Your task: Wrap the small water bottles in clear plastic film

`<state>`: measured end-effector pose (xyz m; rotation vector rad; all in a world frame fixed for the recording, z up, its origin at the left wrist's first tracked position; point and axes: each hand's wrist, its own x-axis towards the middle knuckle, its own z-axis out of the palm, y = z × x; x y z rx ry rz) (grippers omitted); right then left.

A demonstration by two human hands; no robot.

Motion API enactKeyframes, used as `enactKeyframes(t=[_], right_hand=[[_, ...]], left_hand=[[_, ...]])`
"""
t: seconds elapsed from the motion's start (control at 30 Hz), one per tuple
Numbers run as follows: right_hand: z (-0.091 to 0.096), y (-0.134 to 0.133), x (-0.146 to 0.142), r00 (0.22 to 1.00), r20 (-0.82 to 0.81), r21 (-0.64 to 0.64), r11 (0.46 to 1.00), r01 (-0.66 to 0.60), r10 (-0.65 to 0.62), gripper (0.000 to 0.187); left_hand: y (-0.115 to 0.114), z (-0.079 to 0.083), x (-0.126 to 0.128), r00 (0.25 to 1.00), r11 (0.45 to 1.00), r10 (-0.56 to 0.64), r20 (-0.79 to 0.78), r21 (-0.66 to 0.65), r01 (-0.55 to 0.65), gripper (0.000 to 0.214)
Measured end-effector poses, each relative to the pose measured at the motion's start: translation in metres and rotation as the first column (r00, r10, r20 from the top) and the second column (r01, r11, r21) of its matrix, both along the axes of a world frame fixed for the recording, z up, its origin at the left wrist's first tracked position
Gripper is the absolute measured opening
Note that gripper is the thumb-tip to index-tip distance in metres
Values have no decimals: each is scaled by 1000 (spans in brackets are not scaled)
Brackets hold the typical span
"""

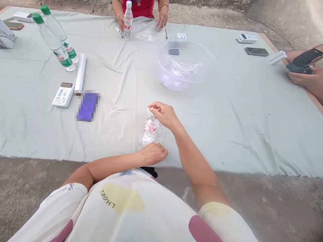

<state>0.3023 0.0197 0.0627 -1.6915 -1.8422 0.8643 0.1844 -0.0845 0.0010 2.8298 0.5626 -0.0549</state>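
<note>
Just beyond the table's front edge is a small clear bottle with a red and white label (pixel 150 125). Crinkled clear plastic (pixel 144 137) surrounds it; whether the bottle stands or lies inside is hard to tell. At its top end, my right hand (pixel 165 116) is closed, thumb and fingers pinching the plastic near the bottle's neck. My left hand (pixel 153 152) lies across the bottle's lower end with curled fingers, and what they grip is hidden.
Ahead is a translucent basin (pixel 186 80) holding crumpled plastic. To the left are green-capped bottles (pixel 60 55), a white roll (pixel 80 72), a white device (pixel 63 95) and a blurred purple item (pixel 87 107). Across the table, another person's hand (pixel 121 22) touches a labelled bottle (pixel 128 22).
</note>
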Motion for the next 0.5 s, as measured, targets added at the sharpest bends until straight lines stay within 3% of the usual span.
enactKeyframes(t=[0.07, 0.17, 0.23, 0.3, 0.33, 0.4, 0.43, 0.47, 0.5], right_hand=[[-5, -17, -15, 992, 119, -56, 998, -24, 31, 28], [-20, -31, -24, 962, 255, -19, 995, 103, -95, 29], [-29, -35, -19, 959, 224, 5, 984, 177, -173, 30], [-35, -41, -8, 958, 150, 12, 969, 247, -246, 29], [-37, -46, -2, 951, 112, 10, 957, 290, -290, 29], [-42, -56, 13, 927, 32, -12, 927, 374, -373, 31], [-45, -62, 20, 914, -10, -27, 914, 406, -406, 33], [-48, -68, 26, 901, -54, -41, 903, 428, -430, 34], [-51, -73, 31, 888, -97, -53, 894, 446, -449, 36]], left_hand=[[0, -2, 4, 1000, 1000, 20, 6, -21, -20, 15], [-3, -5, 9, 998, 996, 35, 51, -89, -30, 18], [-6, -3, 8, 997, 987, 1, 72, -158, 11, 24], [-11, 5, 2, 993, 945, -84, 86, -308, 107, 30], [-13, 10, -3, 984, 890, -139, 108, -423, 172, 31], [-15, 25, -18, 956, 683, -198, 215, -669, 292, 26], [-14, 32, -26, 949, 559, -168, 265, -767, 313, 18], [-11, 38, -33, 956, 481, -66, 287, -830, 282, 16], [-7, 43, -39, 955, 476, 94, 280, -856, 204, 16]])
